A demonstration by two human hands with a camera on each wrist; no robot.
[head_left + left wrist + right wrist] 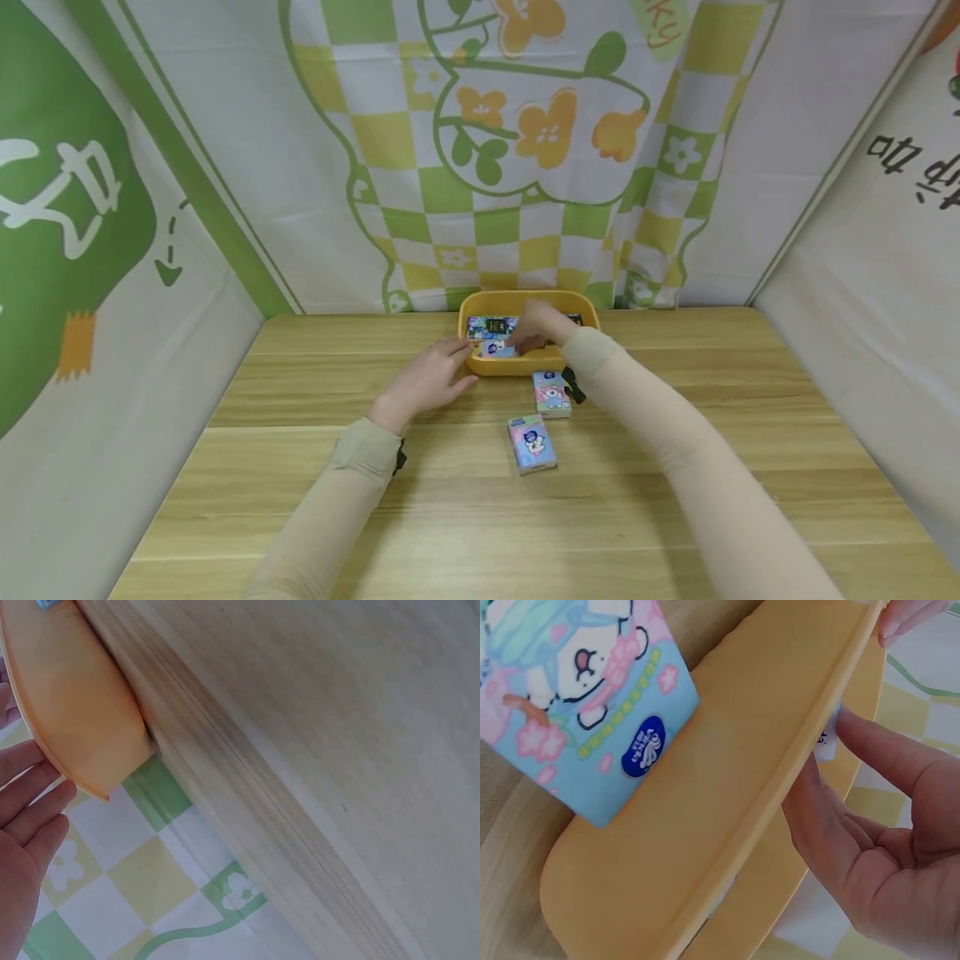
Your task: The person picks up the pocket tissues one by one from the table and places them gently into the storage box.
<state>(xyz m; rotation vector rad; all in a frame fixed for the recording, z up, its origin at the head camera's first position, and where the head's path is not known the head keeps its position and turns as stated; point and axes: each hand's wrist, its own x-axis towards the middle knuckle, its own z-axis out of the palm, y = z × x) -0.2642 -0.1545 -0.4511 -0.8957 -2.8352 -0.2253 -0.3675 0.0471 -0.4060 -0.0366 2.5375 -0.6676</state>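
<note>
Packs (533, 446): two on the table (600, 542), more in the tray (502, 367)

So, the count. Two packs lie on the wood around the centre of the frame, one just below the tray's front wall and the other a bit lower and left, sitting at a slant. One tray, one pack at its front left, plus at least one behind that; the right hand (545, 323) covers too much to tell the full number.

That right hand dips into the tray, thumb and fingers pinching the front pack. The left hand (426, 377) has fingers pretty straight, tips touching the tray's left rim, not gripping anything.

Edges: the tray sits at the table's back edge, close to the checked cloth (540, 250). Room to move: wood stretches lower centre between the forearms (723, 492), and out both sides of the tray.
</note>
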